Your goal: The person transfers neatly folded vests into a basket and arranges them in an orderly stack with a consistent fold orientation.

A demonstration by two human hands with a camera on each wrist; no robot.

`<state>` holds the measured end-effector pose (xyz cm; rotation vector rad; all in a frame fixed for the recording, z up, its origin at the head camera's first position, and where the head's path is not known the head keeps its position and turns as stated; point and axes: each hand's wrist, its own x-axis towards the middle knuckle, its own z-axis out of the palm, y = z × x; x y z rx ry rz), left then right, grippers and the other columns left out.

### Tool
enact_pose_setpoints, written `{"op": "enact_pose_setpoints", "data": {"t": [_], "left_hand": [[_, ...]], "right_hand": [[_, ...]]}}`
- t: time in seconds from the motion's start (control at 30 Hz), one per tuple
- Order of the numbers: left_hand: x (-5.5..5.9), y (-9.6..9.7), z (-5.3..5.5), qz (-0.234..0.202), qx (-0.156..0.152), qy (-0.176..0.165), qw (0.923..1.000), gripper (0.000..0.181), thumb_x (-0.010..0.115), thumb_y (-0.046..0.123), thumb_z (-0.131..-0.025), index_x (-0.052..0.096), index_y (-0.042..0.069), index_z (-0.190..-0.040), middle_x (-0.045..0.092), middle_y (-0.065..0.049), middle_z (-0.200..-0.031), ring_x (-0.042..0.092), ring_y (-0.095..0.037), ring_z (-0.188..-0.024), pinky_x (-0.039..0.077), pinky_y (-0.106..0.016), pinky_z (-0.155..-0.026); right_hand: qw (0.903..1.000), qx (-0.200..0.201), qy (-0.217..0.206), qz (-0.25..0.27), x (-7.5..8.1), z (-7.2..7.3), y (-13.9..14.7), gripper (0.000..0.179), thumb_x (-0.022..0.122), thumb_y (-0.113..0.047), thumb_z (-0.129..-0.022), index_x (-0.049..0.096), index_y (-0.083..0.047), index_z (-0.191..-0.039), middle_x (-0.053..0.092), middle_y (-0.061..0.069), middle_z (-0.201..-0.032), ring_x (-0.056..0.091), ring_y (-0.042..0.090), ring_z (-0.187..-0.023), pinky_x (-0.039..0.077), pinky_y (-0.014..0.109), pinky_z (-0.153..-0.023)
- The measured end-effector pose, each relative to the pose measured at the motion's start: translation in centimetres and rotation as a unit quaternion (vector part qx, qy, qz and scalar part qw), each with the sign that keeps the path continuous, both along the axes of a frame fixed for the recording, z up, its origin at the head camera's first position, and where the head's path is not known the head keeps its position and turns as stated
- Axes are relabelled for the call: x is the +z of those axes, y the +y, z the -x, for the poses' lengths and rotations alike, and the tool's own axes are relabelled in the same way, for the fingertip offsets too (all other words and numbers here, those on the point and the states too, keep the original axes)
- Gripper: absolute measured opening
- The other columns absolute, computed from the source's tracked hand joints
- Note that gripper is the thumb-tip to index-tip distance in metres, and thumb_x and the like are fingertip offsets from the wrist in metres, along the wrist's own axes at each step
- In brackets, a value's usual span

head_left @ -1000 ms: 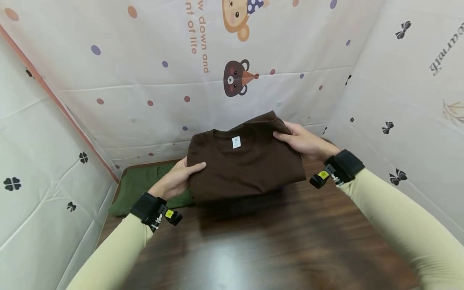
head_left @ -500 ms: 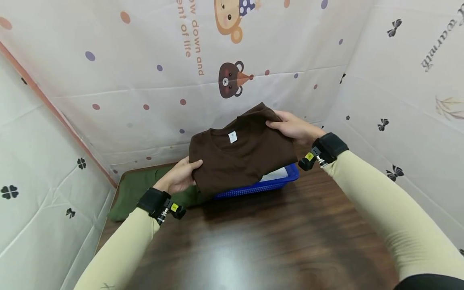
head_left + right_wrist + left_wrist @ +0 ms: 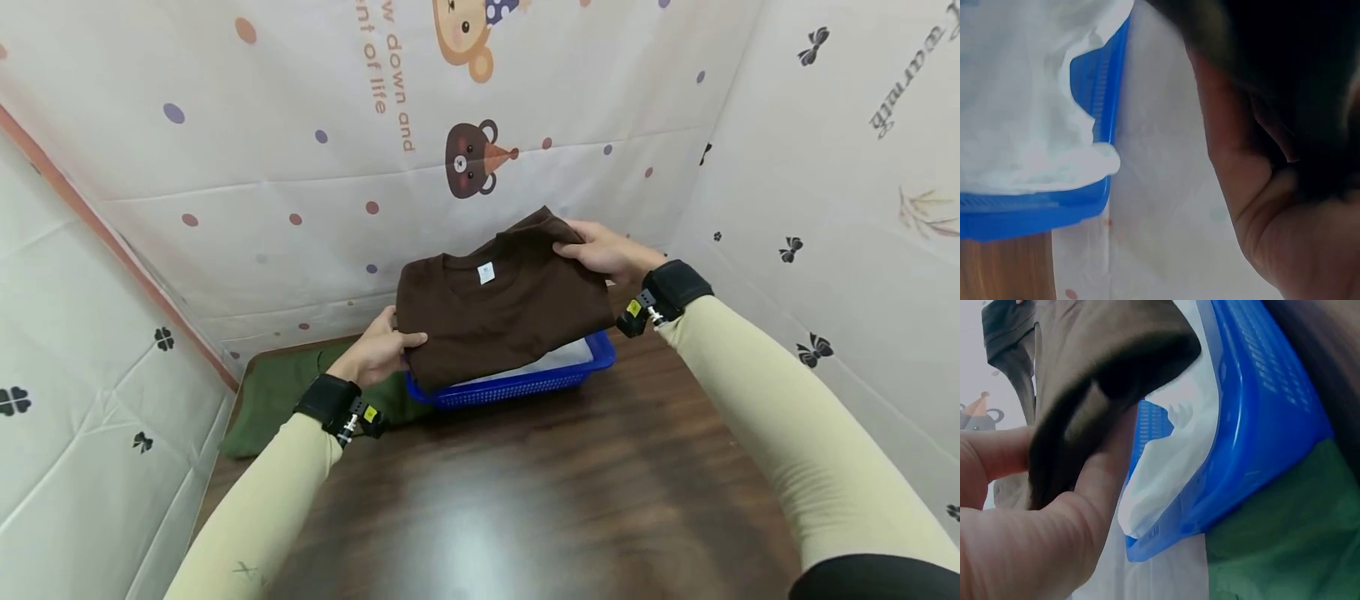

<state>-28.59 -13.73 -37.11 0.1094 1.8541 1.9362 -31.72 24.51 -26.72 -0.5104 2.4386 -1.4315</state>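
A folded brown T-shirt (image 3: 502,308) with a white neck label is stretched between both hands. My left hand (image 3: 377,348) grips its left edge, thumb on top and fingers underneath. At the upper right corner my right hand (image 3: 606,250) pinches the cloth the same way, holding that side higher. Below the T-shirt stands a blue plastic basket (image 3: 517,390), its back part hidden by the brown cloth. White cloth (image 3: 1194,419) lies inside the basket, and the left wrist view shows the T-shirt's folded layers between thumb and fingers.
A folded dark green cloth (image 3: 285,392) lies left of the basket, touching its corner in the left wrist view. The dark wood surface (image 3: 525,500) stretches in front. Printed fabric walls (image 3: 337,242) stand at the back and both sides.
The T-shirt has been lifted and tilted, right side higher, shifting slightly back. The blue basket with the white cloth, mostly hidden before, now shows beneath it. Both hands keep their grip.
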Motion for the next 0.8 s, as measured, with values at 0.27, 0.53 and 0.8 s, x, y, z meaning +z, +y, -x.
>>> {"op": "enact_pose_setpoints", "data": {"t": [0.27, 0.53, 0.8], "left_hand": [[0.1, 0.7, 1.1, 0.035, 0.033, 0.016, 0.9987, 0.077, 0.054, 0.0, -0.105, 0.008, 0.023, -0.163, 0.047, -0.024, -0.147, 0.059, -0.037, -0.123, 0.057, -0.047, -0.09], [0.4, 1.2, 1.4, 0.053, 0.059, 0.041, 0.996, 0.075, 0.056, 0.001, -0.104, 0.013, 0.021, -0.162, 0.051, -0.025, -0.145, 0.061, -0.035, -0.118, 0.057, -0.045, -0.089], [-0.2, 1.3, 1.9, 0.069, 0.087, 0.083, 0.9904, 0.081, 0.057, -0.005, -0.102, 0.015, 0.027, -0.164, 0.053, -0.027, -0.143, 0.062, -0.039, -0.116, 0.057, -0.04, -0.081]], "right_hand": [[0.9986, -0.004, 0.023, -0.048, -0.5, 1.0, 0.4, 0.041, 0.041, -0.019, -0.113, 0.044, -0.017, -0.153, 0.054, 0.018, -0.137, 0.059, 0.034, -0.112, 0.051, 0.045, -0.09], [0.9974, -0.002, 0.036, -0.063, -0.9, 1.8, 0.5, 0.044, 0.041, -0.018, -0.112, 0.041, -0.017, -0.157, 0.052, 0.018, -0.142, 0.057, 0.035, -0.116, 0.047, 0.049, -0.097], [0.9952, -0.011, 0.054, -0.081, -0.7, 2.0, -0.2, 0.041, 0.042, -0.015, -0.112, 0.046, -0.016, -0.153, 0.054, 0.018, -0.139, 0.057, 0.035, -0.115, 0.045, 0.048, -0.097]]}}
